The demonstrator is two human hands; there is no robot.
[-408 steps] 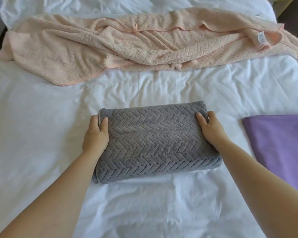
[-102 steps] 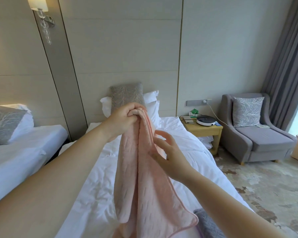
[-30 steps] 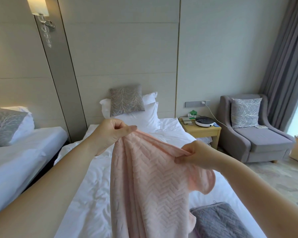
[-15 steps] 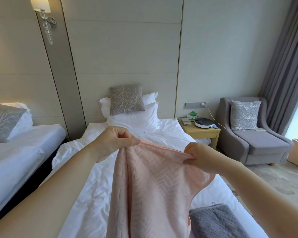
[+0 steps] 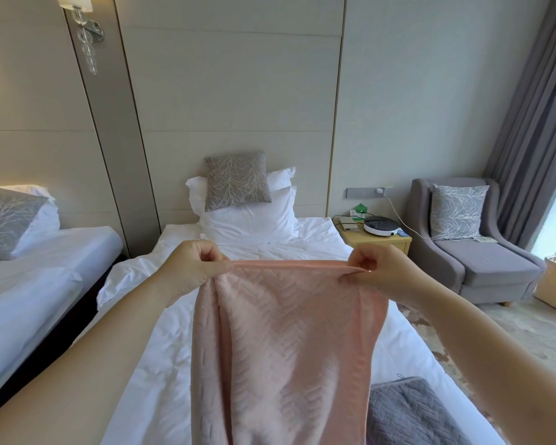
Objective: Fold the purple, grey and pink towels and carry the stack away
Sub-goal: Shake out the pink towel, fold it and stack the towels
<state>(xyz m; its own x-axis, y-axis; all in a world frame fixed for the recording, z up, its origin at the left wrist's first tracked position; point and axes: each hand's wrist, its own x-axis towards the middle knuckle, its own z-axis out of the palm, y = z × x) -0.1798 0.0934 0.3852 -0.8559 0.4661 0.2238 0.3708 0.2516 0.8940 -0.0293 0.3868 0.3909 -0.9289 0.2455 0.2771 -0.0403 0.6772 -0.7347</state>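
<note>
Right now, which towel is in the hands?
The pink towel, pinched at its top corners by the left hand and right hand; the grey towel lies folded on the bed.

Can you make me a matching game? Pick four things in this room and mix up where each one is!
Things
1. pink herringbone-textured towel
2. folded grey herringbone towel
3. grey branch-patterned cushion straight ahead
4. round black-and-white gadget

Places
A. on the wooden bedside table
B. hanging in the air, pinched by the left hand and right hand
C. leaning on the white pillows
D. down on the white bed, at the bottom right

Pairs: 1-B, 2-D, 3-C, 4-A
</note>
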